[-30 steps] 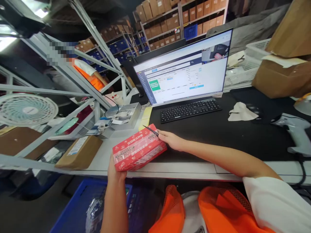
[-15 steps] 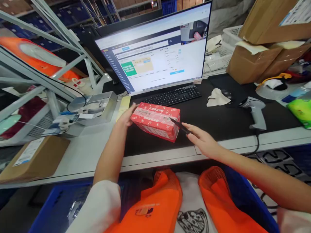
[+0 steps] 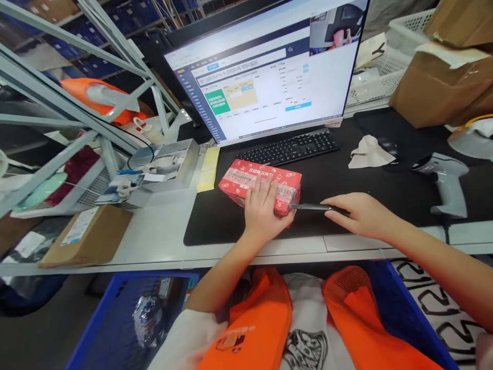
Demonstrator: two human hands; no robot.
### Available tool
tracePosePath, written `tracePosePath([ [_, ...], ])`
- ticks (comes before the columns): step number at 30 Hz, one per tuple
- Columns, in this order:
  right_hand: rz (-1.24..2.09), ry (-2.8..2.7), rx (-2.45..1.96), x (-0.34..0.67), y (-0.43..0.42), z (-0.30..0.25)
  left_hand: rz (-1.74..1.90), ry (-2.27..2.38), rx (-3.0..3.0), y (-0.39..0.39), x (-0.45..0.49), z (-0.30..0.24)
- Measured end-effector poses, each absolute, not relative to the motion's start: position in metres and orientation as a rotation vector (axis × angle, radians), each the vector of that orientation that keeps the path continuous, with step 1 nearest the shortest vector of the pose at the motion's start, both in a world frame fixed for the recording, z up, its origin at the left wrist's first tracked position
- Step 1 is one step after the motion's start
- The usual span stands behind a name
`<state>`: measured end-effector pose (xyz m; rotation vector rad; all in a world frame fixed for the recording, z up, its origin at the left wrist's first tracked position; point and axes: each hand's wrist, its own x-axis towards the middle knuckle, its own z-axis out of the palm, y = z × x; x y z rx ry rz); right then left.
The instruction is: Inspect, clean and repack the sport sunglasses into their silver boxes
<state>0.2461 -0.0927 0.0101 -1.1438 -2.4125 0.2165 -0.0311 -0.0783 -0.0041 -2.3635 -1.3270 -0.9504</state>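
A red cardboard box with white print and clear tape along its top sits on the black desk mat in front of the keyboard. My left hand grips it from the near side, fingers stretched over the top and thumb by the near right corner. In my right hand is a slim black utility knife. Its metal blade points left and meets the right end of the box near that corner. How deep the tip reaches cannot be made out.
Behind the box stand a black keyboard and a monitor. A scanner and crumpled paper lie to the right. Leftward are yellow notes, a grey tray and a brown carton. A blue crate is below.
My left hand has moved from the box's left end onto its top and near side. The knife has gone from over the top tape to the right end. The view has shifted.
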Motion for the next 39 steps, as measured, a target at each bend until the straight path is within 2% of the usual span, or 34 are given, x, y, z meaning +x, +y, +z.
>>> tracePosePath([
  [28, 0.331, -2.482, -1.055, 0.255, -0.083, 0.019, -0.949, -1.345, -2.350, -0.079, -0.034, -0.009],
  [39, 0.238, -2.440, -1.045, 0.254, -0.078, 0.014, -0.993, -1.322, -2.347, -0.079, -0.034, -0.010],
])
